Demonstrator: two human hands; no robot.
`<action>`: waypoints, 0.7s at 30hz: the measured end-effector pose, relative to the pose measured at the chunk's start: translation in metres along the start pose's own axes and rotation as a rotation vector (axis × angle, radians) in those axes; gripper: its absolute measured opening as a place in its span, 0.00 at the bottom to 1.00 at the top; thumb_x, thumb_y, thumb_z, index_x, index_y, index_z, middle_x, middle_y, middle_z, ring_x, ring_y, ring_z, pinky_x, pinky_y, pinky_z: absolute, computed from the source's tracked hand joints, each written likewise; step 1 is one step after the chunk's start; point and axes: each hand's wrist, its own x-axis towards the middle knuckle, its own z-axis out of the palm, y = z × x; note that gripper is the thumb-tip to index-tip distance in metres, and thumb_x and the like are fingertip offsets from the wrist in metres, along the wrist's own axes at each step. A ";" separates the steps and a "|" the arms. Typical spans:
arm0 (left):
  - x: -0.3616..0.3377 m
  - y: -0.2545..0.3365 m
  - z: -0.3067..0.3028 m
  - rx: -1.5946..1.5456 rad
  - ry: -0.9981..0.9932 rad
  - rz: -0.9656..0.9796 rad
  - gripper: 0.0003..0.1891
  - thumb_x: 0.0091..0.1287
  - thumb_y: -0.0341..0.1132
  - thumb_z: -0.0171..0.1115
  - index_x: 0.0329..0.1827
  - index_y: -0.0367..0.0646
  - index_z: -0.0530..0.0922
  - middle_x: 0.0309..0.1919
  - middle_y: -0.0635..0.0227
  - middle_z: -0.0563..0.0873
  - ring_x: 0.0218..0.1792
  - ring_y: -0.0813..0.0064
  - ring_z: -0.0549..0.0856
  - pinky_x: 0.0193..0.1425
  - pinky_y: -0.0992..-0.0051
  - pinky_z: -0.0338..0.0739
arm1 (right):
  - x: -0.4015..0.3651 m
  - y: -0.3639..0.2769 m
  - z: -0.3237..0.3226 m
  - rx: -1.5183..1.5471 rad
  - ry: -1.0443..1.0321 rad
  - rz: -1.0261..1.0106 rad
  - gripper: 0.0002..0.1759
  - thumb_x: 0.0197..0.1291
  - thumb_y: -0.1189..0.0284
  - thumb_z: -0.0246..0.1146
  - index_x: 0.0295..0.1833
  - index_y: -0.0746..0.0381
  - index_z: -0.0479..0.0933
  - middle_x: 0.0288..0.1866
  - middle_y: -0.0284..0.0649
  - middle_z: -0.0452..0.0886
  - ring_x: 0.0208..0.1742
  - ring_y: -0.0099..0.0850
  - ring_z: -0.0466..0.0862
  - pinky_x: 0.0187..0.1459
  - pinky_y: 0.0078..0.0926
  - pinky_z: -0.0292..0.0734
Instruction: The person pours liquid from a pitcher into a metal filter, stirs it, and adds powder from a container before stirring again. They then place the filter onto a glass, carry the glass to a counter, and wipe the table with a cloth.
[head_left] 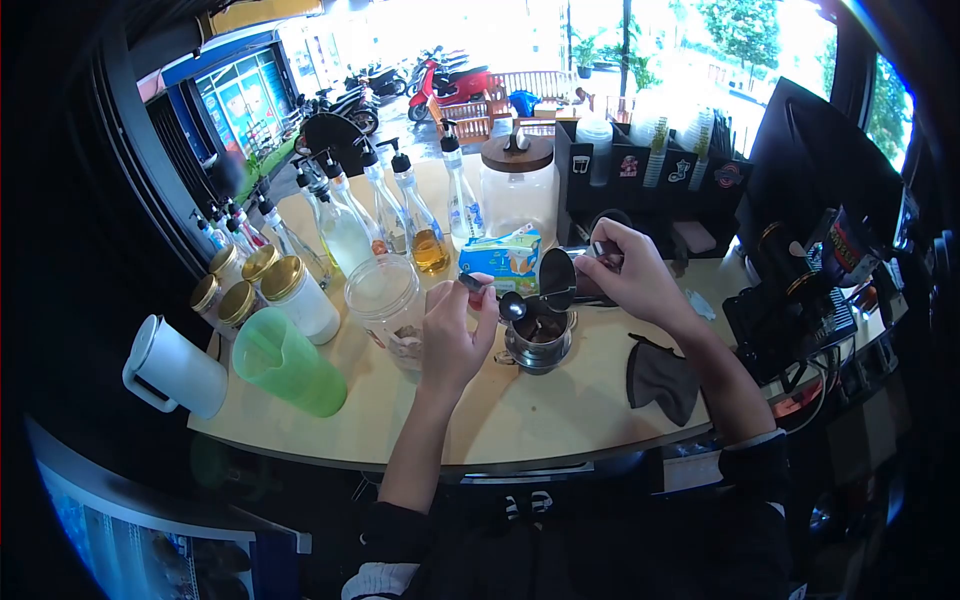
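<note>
Over the metal pot (538,350), which has dark contents, my left hand (458,325) holds a small spoon (512,306) by its handle, the bowl at the pot's left rim. On the other side, my right hand (628,270) is closed on the handle of a dark round lid or scoop (557,278), tilted above the pot's back edge. A clear jar (385,310) with some pale contents stands just left of my left hand. Behind the pot is a blue and green box (500,262).
Pump bottles (405,210) and gold-lidded jars (300,300) stand at the left, with a green pitcher (290,362) and a white jug (175,367). A wood-lidded jar (518,190) and cup holder (650,175) are behind. A dark cloth (662,380) lies right.
</note>
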 end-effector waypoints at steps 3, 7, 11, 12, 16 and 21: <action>-0.001 0.000 0.000 -0.004 0.004 0.001 0.06 0.64 0.27 0.62 0.42 0.40 0.78 0.23 0.66 0.79 0.30 0.67 0.78 0.42 0.67 0.71 | 0.001 0.002 0.001 0.006 0.000 -0.009 0.14 0.60 0.73 0.66 0.33 0.65 0.65 0.20 0.28 0.58 0.25 0.17 0.57 0.25 0.22 0.54; -0.002 0.000 -0.001 0.005 0.003 0.004 0.06 0.64 0.27 0.62 0.42 0.40 0.78 0.23 0.66 0.79 0.30 0.67 0.78 0.42 0.67 0.71 | 0.003 0.002 0.003 0.007 0.004 -0.009 0.14 0.60 0.74 0.66 0.33 0.65 0.65 0.20 0.29 0.60 0.25 0.16 0.57 0.25 0.22 0.55; -0.004 0.001 -0.001 0.013 -0.005 0.009 0.06 0.63 0.27 0.63 0.42 0.41 0.78 0.24 0.67 0.79 0.30 0.68 0.79 0.42 0.67 0.71 | 0.005 0.006 0.004 0.011 0.013 -0.019 0.14 0.60 0.74 0.66 0.33 0.65 0.65 0.19 0.29 0.60 0.25 0.16 0.57 0.24 0.22 0.55; -0.005 0.002 -0.001 0.010 -0.006 0.010 0.06 0.63 0.27 0.63 0.42 0.41 0.78 0.24 0.67 0.79 0.30 0.68 0.79 0.42 0.67 0.71 | 0.005 0.007 0.004 -0.016 0.018 -0.028 0.14 0.60 0.74 0.66 0.33 0.65 0.65 0.19 0.29 0.60 0.25 0.16 0.57 0.24 0.22 0.55; -0.006 0.002 -0.001 0.022 -0.010 0.008 0.06 0.64 0.28 0.63 0.42 0.41 0.78 0.24 0.67 0.79 0.30 0.68 0.79 0.42 0.67 0.71 | 0.006 0.003 0.001 -0.053 -0.014 -0.015 0.13 0.63 0.77 0.63 0.34 0.69 0.64 0.25 0.37 0.76 0.35 0.19 0.84 0.29 0.21 0.77; -0.009 0.000 0.002 0.028 -0.009 0.012 0.06 0.64 0.28 0.63 0.43 0.42 0.78 0.23 0.67 0.79 0.30 0.68 0.79 0.42 0.66 0.71 | 0.003 0.003 -0.002 -0.073 0.004 -0.023 0.13 0.63 0.77 0.63 0.34 0.68 0.64 0.24 0.37 0.77 0.35 0.20 0.85 0.30 0.21 0.78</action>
